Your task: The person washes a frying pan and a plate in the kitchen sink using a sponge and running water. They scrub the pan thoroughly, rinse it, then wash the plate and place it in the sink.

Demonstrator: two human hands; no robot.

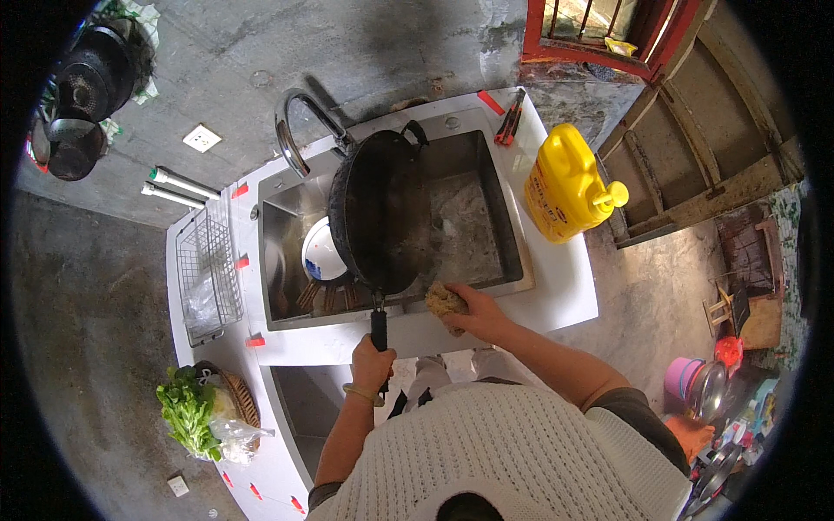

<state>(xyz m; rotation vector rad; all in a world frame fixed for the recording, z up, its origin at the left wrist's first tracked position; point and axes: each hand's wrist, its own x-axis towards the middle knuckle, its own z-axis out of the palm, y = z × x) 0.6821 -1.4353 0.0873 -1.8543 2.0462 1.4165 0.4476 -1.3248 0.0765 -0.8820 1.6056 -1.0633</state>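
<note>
My left hand (373, 366) grips the black handle (379, 329) of a dark wok (384, 215). The wok is tilted over a stainless steel sink (515, 273), its open side facing right. A small loop handle (416, 133) sits at its far end. My right hand (479, 314) holds a brown fibrous scrubber (445, 307) above the sink's front edge, just right of the wok. Left of the wok, a white bowl with a blue pattern (324, 251) lies in the sink. Beside it are several brown sticks (331, 296), partly hidden. The chrome faucet (296, 140) arches behind the wok.
A yellow jug with a pump (563, 185) stands on the right counter, near red-handled pliers or cutters (510, 118). A wire rack (210, 273) holding clear plastic is at left. Leafy greens (186, 410) and a wicker basket (240, 394) are at the lower left. Pans hang upper left.
</note>
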